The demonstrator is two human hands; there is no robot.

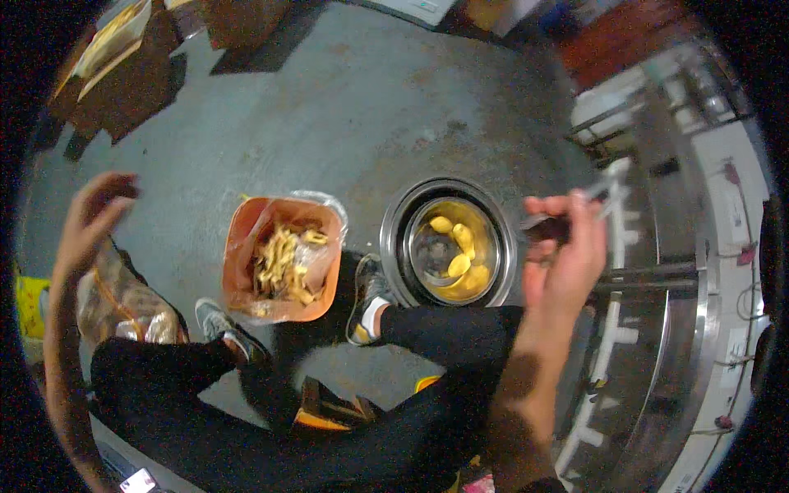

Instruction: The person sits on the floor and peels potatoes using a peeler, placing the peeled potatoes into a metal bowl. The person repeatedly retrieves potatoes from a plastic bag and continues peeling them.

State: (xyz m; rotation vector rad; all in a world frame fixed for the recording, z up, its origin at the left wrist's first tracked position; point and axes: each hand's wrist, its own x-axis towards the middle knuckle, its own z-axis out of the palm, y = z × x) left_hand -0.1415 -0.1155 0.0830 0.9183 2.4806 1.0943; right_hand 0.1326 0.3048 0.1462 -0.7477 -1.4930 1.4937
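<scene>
My left hand [98,215] is raised at the left with its fingers curled apart and nothing seen in it, above a clear plastic bag of brown items [117,302]. Raised at the right, my right hand [564,246] holds a blurred, thin metallic tool [601,191] that I cannot name surely. Between my hands, an orange plastic bin [333,277] lined with clear plastic holds pale yellow-brown peelings [280,259]. Right of it, a metal bowl [508,259] holds several peeled yellow pieces [459,266], perhaps potatoes or mangoes, at its right side.
My shoes [216,320] rest on the grey floor [370,98] by the bin and bowl. Cardboard boxes [246,21] stand at the upper left. Steel kitchen equipment [678,339] runs along the right. A yellow bag [31,305] lies at the far left, and a lit phone [138,480] at the lower left.
</scene>
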